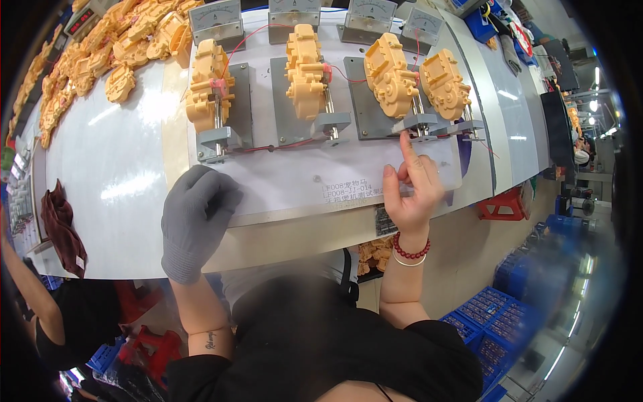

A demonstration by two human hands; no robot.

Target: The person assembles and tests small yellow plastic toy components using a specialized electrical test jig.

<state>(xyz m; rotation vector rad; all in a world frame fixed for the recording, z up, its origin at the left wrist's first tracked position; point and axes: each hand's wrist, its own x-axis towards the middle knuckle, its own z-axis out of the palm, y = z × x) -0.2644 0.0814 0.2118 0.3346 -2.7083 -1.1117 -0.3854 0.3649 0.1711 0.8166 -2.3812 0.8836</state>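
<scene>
Four yellow plastic gearbox housings stand in a row on grey test fixtures with metal plungers. My left hand, in a grey knit glove, is closed just below the leftmost fixture. Its curled fingers hide whatever may be inside. My bare right hand points upward, index finger stretched and thumb apart, holding nothing. That fingertip is at the grey block of the third fixture; contact is hard to confirm.
Analog meters line up behind the fixtures, joined by thin red wires. A pile of yellow housings covers the far left. Brown cloth lies at the left edge. Blue crates and a red stool are to the right.
</scene>
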